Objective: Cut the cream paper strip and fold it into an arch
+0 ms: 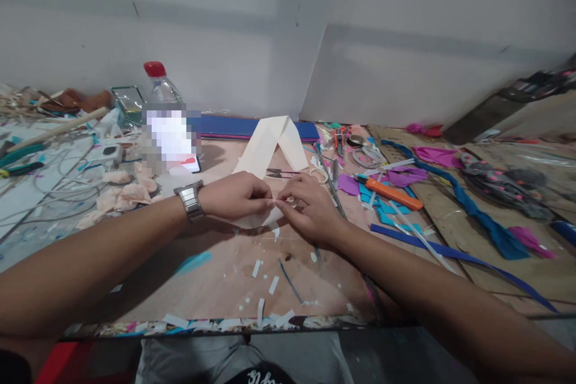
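Over the middle of the table, my left hand (240, 195) and my right hand (310, 207) meet with fingertips pinched together. Between them is a thin, whitish, see-through sheet (256, 220) that hangs below my left hand; its exact material is unclear. Just beyond my hands, a long cream strip (258, 150) stands folded in a peak, its near end hidden behind my left hand. Small dark snips (283, 174) lie under the fold, beyond my right hand. White scraps (273, 285) are scattered on the table nearer to me.
A lit phone (173, 135) leans by a red-capped bottle (157, 81). On the right lie an orange utility knife (391, 192), a blue strip (450, 249) and coloured scraps. Peach pieces (130, 195) and green-handled pliers (22, 162) are on the left. A wall (234, 30) closes the back.
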The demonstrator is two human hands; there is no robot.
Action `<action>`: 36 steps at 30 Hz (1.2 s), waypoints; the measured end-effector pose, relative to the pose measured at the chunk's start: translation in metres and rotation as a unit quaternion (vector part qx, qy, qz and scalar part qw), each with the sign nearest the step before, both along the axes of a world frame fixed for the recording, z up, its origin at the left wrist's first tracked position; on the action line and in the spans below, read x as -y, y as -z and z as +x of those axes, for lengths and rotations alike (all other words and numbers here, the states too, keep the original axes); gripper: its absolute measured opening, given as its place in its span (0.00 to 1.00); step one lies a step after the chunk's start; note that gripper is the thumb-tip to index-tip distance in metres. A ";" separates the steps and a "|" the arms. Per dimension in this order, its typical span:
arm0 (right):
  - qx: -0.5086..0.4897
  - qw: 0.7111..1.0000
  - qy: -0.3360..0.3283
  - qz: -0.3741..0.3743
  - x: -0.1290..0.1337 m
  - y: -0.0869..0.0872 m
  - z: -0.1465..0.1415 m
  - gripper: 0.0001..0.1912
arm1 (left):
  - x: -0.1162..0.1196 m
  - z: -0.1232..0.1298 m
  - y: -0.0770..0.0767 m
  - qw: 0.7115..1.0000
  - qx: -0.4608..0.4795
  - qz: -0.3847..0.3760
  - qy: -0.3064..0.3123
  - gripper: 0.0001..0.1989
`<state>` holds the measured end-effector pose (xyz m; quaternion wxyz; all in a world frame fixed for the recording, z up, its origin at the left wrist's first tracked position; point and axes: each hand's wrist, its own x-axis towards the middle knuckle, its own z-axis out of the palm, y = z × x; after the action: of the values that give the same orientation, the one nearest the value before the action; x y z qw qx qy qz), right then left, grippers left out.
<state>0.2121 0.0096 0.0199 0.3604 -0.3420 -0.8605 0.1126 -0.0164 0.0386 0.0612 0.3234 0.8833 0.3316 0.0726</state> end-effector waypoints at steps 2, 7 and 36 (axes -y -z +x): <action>0.010 1.000 0.006 0.010 -0.001 -0.001 0.001 0.05 | 0.000 0.000 -0.001 1.000 -0.007 -0.004 0.000 0.19; 0.062 0.995 0.027 0.074 -0.001 -0.005 0.002 0.04 | -0.002 0.001 0.002 1.000 -0.014 0.016 -0.005 0.19; 0.077 0.994 0.011 0.079 0.005 -0.002 -0.002 0.07 | -0.004 -0.002 0.006 0.998 -0.026 -0.058 0.002 0.16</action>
<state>0.2103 0.0045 0.0224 0.3197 -0.3292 -0.8884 0.0137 -0.0185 0.0427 0.0555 0.3656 0.8654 0.3414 0.0298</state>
